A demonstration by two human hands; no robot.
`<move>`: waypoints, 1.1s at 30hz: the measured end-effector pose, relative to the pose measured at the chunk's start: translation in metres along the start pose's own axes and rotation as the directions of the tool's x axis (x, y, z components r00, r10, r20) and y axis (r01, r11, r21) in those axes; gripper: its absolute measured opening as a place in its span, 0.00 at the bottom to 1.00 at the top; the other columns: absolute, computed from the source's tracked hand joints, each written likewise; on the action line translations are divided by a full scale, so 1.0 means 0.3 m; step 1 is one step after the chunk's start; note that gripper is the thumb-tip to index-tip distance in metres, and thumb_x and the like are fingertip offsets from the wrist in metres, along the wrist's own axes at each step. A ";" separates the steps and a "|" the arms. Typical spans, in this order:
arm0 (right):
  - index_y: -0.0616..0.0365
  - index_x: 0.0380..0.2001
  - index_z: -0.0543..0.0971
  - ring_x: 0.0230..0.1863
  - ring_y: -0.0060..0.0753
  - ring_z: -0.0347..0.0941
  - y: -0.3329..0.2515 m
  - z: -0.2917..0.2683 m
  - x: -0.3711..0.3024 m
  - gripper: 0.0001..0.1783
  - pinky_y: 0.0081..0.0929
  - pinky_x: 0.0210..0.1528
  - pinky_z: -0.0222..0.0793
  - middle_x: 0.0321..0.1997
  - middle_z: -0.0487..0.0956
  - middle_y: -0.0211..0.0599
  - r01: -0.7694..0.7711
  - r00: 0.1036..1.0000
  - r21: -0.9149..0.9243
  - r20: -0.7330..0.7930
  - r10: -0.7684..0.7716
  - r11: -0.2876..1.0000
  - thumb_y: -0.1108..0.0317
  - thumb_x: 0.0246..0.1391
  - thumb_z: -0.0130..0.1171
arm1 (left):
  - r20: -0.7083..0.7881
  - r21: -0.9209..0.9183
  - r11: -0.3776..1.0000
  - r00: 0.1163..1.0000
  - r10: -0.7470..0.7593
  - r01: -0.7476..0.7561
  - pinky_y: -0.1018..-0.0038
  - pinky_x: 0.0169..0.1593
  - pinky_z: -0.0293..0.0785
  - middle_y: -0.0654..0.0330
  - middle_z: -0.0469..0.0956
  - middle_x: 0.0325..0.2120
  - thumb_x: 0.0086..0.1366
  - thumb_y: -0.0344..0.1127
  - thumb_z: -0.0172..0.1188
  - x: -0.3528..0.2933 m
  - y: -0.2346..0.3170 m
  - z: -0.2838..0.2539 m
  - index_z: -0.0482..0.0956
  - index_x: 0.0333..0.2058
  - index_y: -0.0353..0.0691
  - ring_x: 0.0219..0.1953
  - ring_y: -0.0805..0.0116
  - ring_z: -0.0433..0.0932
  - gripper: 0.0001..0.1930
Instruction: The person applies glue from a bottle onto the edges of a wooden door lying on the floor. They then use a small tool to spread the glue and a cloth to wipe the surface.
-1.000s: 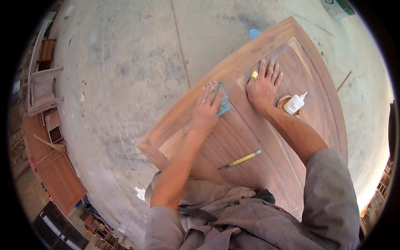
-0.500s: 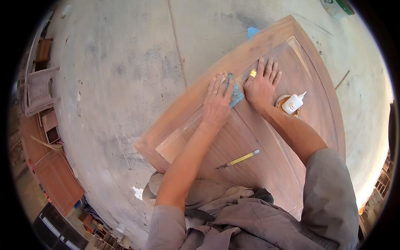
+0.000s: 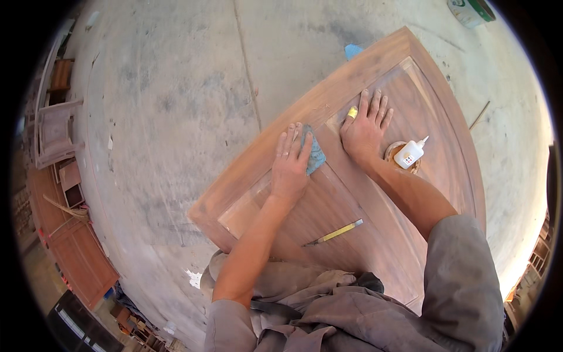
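A reddish-brown wooden panel door (image 3: 328, 199) lies across in front of me. On its far-left frame rail, my left hand (image 3: 290, 173) presses a piece of blue sandpaper (image 3: 315, 157) against the wood; the sheet sticks out to the right of the fingers, partly hidden under them. My right hand (image 3: 363, 134) rests flat on the door with its fingers stretched out and nothing held, a yellow wrap round its thumb. Beside the right forearm, a white glue bottle (image 3: 409, 155) lies tilted on a round brown roll or dish (image 3: 394, 149). A yellow utility knife (image 3: 337, 232) lies nearer me.
Grey concrete floor (image 3: 176, 117) surrounds the door. A blue scrap (image 3: 352, 51) lies by its far edge, a thin stick (image 3: 480, 115) to the right. A white and green bucket (image 3: 471, 12) stands at the far right. Wooden furniture parts (image 3: 76, 246) line the left side.
My left hand has slid the sandpaper toward me and left along the frame rail. My right hand stays flat in about the same place on the door.
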State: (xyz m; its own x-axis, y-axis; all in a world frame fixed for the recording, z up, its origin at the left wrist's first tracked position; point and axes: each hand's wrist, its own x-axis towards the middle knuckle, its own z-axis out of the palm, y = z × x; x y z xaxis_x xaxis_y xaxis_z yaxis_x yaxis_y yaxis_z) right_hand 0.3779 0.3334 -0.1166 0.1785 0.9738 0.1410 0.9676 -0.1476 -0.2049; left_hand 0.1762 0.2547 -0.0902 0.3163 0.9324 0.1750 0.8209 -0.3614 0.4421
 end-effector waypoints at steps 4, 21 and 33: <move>0.58 0.75 0.60 0.83 0.58 0.38 -0.037 -0.015 -0.033 0.39 0.60 0.82 0.24 0.82 0.51 0.54 -0.004 1.000 0.018 0.020 0.003 1.000 0.57 0.64 0.52 | 0.001 -0.016 0.998 0.998 0.059 -0.059 0.51 0.76 0.55 0.45 0.65 0.70 0.59 0.22 0.59 0.122 0.030 0.038 0.72 0.65 0.35 0.75 0.45 0.59 0.32; 0.57 0.75 0.59 0.84 0.56 0.35 -0.016 0.002 -0.009 0.39 0.58 0.82 0.24 0.82 0.50 0.54 -0.012 0.999 0.001 0.034 0.012 1.000 0.57 0.64 0.53 | 0.019 -0.004 0.992 0.992 -0.128 0.128 0.49 0.77 0.53 0.44 0.61 0.72 0.51 0.15 0.59 -0.300 -0.111 -0.101 0.69 0.67 0.37 0.76 0.44 0.56 0.40; 0.57 0.75 0.58 0.84 0.57 0.35 -0.009 -0.012 -0.029 0.39 0.58 0.82 0.24 0.82 0.49 0.55 -0.015 0.998 -0.002 0.059 0.015 1.000 0.58 0.64 0.53 | 0.017 -0.061 0.991 0.993 -0.116 0.116 0.48 0.76 0.54 0.43 0.63 0.71 0.56 0.18 0.60 -0.077 -0.053 -0.137 0.70 0.67 0.37 0.75 0.42 0.57 0.36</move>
State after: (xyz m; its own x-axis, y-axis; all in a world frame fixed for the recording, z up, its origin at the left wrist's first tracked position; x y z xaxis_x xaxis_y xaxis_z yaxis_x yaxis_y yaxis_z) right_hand 0.3744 0.3248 -0.1137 0.1823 0.9800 0.0800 0.9651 -0.1628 -0.2049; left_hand 0.1362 0.2387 -0.0651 0.2274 0.9678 0.1076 0.8216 -0.2500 0.5123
